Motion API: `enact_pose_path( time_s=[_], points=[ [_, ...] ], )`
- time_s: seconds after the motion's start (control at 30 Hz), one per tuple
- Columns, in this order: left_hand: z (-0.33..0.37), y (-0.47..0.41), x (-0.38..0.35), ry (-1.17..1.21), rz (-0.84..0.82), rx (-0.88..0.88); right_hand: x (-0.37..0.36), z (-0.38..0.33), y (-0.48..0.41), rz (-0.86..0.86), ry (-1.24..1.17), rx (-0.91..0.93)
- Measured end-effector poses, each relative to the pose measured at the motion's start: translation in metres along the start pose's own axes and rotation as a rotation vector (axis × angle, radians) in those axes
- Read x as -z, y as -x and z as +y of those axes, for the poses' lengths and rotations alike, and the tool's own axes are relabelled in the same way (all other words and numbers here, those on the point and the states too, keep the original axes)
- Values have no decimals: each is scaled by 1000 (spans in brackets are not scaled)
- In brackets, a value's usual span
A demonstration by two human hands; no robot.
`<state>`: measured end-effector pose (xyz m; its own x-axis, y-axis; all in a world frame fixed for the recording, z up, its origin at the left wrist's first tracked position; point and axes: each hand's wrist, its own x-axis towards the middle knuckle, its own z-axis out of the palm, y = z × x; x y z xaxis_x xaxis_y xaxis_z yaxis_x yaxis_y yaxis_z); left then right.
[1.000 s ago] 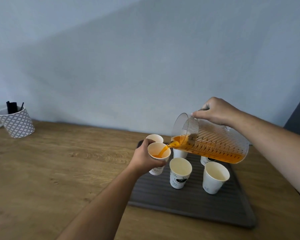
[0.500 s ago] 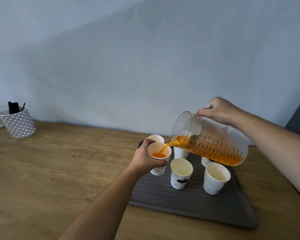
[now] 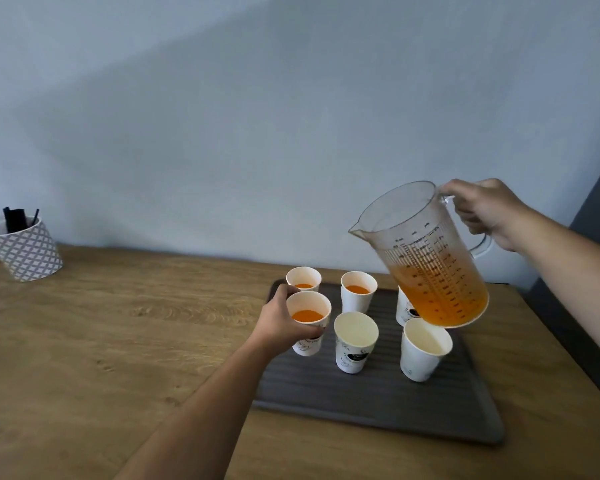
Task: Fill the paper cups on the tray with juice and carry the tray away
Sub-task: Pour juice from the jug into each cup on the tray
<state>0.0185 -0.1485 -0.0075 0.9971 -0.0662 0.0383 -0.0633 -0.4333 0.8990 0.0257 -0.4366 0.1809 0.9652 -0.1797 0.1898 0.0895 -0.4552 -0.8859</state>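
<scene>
1. Six paper cups stand on the dark tray [image 3: 378, 407], which lies on the wooden worktop [image 3: 118, 341]; three show orange juice: the back-left cup [image 3: 303, 278], the back-middle cup [image 3: 358, 289] and the front-left cup [image 3: 309, 320].
2. The front-middle cup [image 3: 354, 341] and the front-right cup [image 3: 425, 351] look empty; the back-right cup [image 3: 404, 306] is mostly hidden behind the jug, so its filling cannot be told.
3. The left hand [image 3: 284, 323] has its fingers wrapped around the front-left cup, which seems to sit on or just above the tray.
4. The right hand [image 3: 485, 209] is clenched on the handle of the clear measuring jug [image 3: 426, 258]; the jug hangs above the tray's right side, tilted only a little, no stream leaving its spout, about half its juice left.
5. By my judgement the filling is roughly half done; at least two cups remain, then the jug must be set down and the tray carried off.
</scene>
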Motion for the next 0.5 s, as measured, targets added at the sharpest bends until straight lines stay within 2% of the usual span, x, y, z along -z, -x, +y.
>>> enact_pose_path(
  time_s=[0.23,0.5],
  points=[
    [-24,4,-13,-94,-23,50,21,18,6,95,-114,-14],
    [-36,3,-18,-149,7,49,30,38,10,114,-147,-43]
  ],
)
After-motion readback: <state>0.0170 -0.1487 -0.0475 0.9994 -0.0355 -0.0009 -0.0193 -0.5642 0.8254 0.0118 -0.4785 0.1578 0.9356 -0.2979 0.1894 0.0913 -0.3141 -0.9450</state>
